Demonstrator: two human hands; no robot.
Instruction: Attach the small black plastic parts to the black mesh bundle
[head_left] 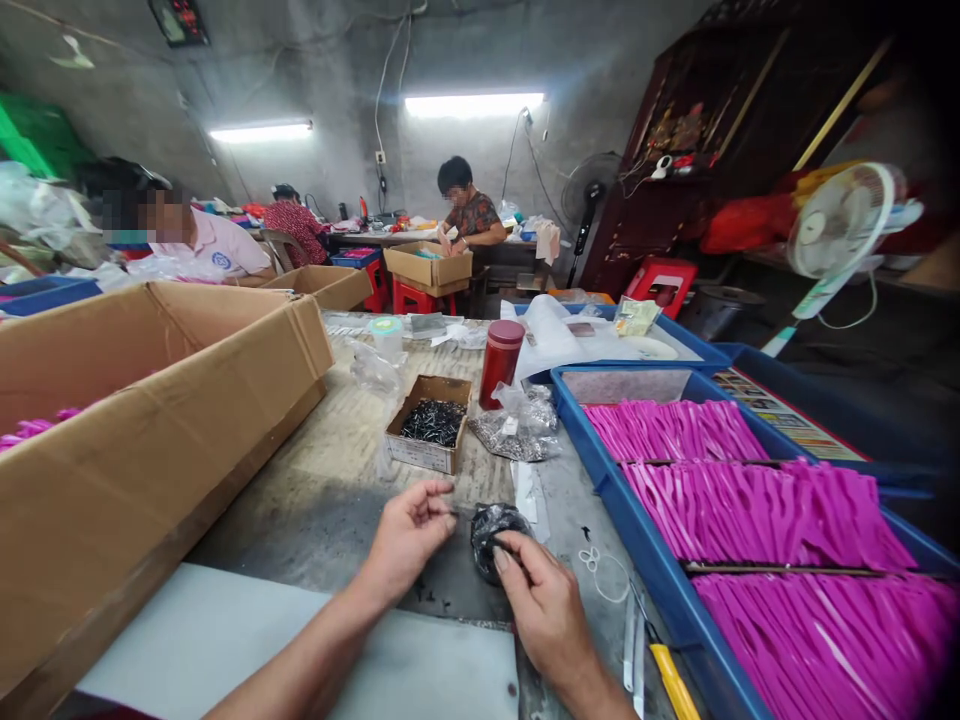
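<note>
Cardboard box, large and open, fills the left side, with magenta pieces inside. Next to it a pale sheet lies flat along the near part of the worktable. Above the sheet hovers the left hand, fingers curled and thumb near the fingertips; whether anything is pinched there I cannot tell. Beyond it sits a small open carton of short black parts. Just right of the left hand, on the table, is the black bundle — shiny, wrapped-looking — with a red canister standing farther back. The right hand has thumb and fingers bent against the bundle's right edge — how firmly they close, I cannot tell. White cord and a yellow handle lie before the blue tray, packed with magenta strips.
</note>
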